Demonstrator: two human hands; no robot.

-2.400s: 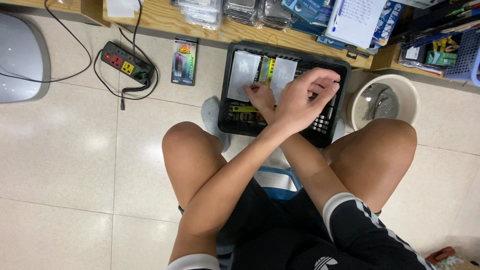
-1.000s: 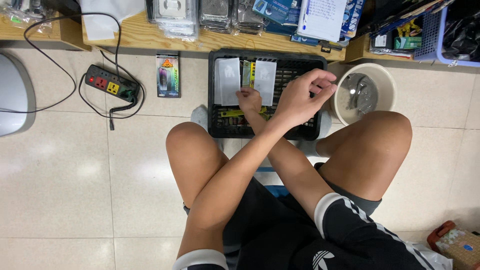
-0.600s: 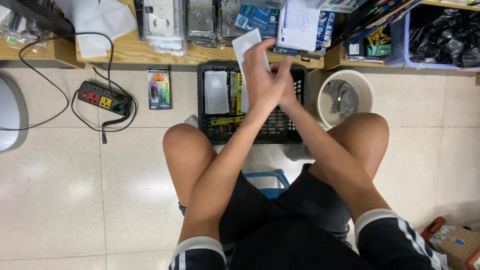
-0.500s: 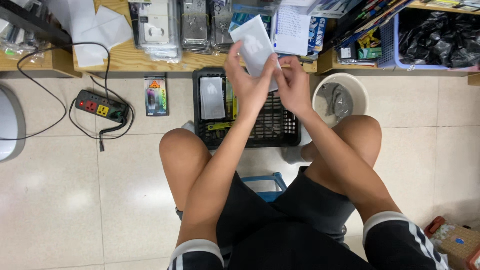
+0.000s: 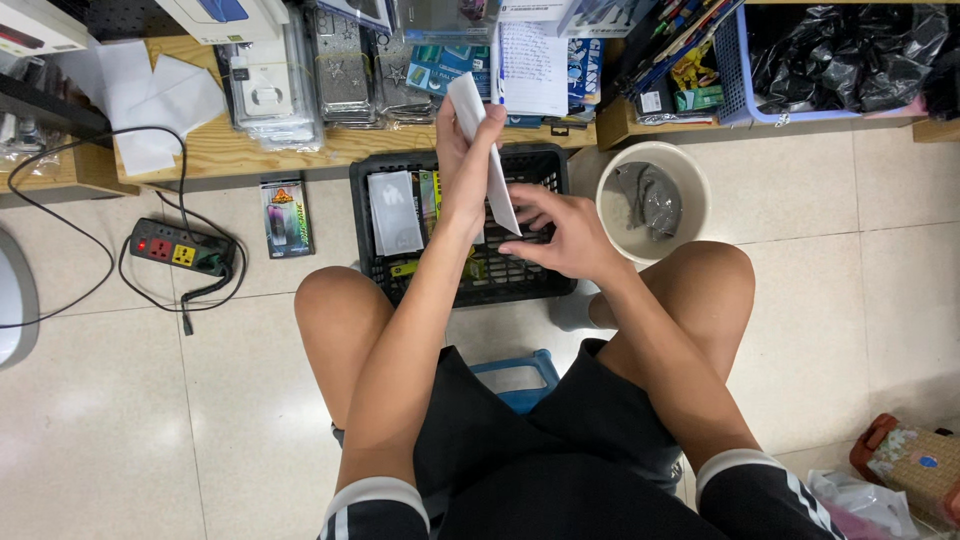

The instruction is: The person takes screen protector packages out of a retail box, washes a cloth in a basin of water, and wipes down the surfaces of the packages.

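Left hand (image 5: 462,160) grips a flat white packet (image 5: 483,150) above the black plastic crate (image 5: 362,215); right hand (image 5: 560,232), fingers loosely curled, seemingly empty, reaches inside it.

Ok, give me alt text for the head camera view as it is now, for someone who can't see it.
Seen from above, a seated person's left hand holds a flat white packet upright over a black plastic crate of small packets on a tiled floor, while the right hand reaches into the crate. A beige bucket stands to the right of the crate and a power strip lies to its left.
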